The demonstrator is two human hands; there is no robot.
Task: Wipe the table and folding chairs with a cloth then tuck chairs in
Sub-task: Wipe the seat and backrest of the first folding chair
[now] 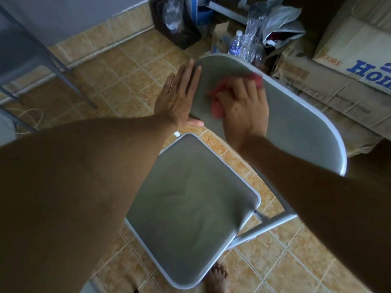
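**Cloth on the chair back**

The right grip [243, 108] held the bunched pink cloth [215, 104] pressed against the grey backrest [292, 132] of the folding chair [186, 197]. The left grip [179, 98] lay wide, fingers straight, flat along the backrest's edge.

The head camera looks steeply down, close above a folding chair [190, 208] on tiled floor [131, 70].

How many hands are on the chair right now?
2. The left hand lies flat against a side edge of the backrest; the right hand holds the cloth against its face. Neither is hidden.
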